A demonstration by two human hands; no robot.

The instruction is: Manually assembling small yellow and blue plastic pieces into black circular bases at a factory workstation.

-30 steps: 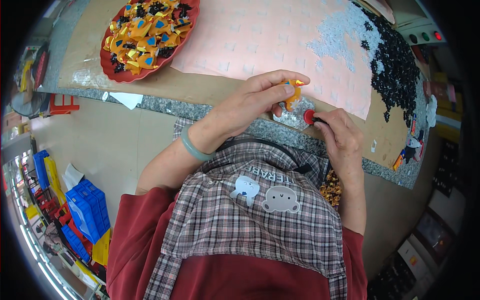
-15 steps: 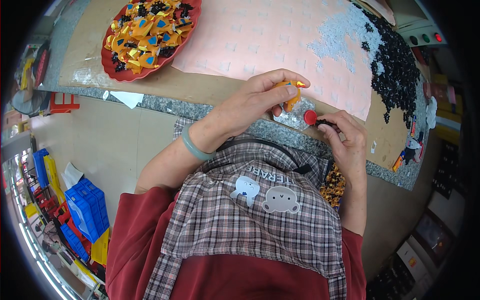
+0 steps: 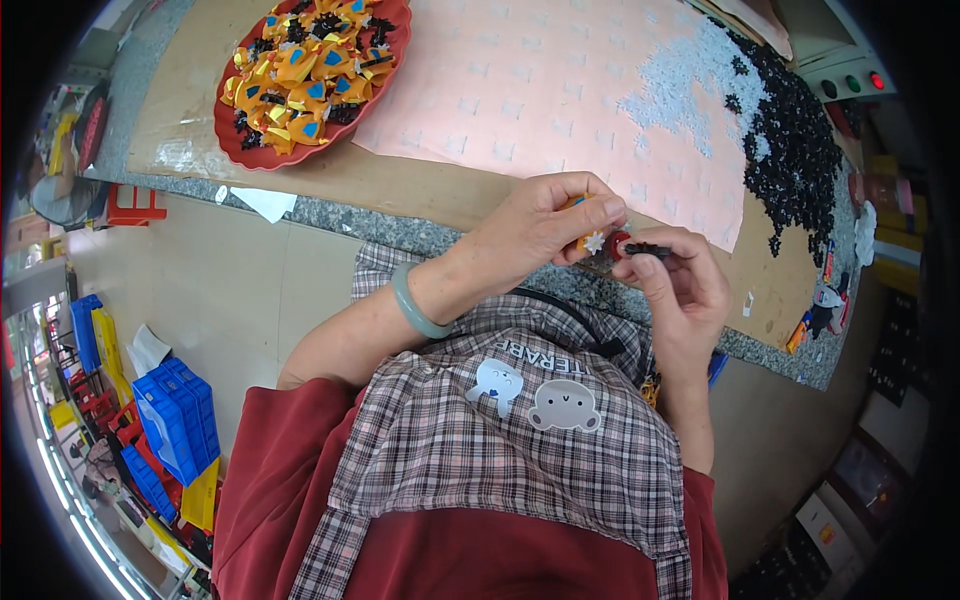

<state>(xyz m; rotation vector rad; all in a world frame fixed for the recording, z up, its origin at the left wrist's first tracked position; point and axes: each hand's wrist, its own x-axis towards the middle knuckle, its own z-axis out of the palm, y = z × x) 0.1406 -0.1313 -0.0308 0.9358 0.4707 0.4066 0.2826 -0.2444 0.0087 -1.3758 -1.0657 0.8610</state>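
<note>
Between the fingertips of my left hand (image 3: pixel 535 228) is a small orange plastic figure (image 3: pixel 583 246), turned so that a white star-shaped piece (image 3: pixel 594 243) on it faces me. My right hand (image 3: pixel 692 285) pinches a small black toothed plastic piece (image 3: pixel 650 250) between thumb and forefinger. Close by its tip is a small round red cap (image 3: pixel 618 244), partly hidden by the fingers. Both hands are near each other over the table's front edge. Whether the black piece touches the orange figure I cannot tell.
A red scalloped plate (image 3: pixel 236 153) heaped with orange figures and black pieces stands at the far left. White pieces (image 3: pixel 680 85) and black pieces (image 3: pixel 795 160) lie heaped at the right, partly on a pink sheet (image 3: pixel 480 110). Blue crates (image 3: pixel 175 420) stand on the floor at left.
My left hand has come down and right, turning the orange figure so its white star shows. My right hand has shifted slightly, and the hands are now closer together.
</note>
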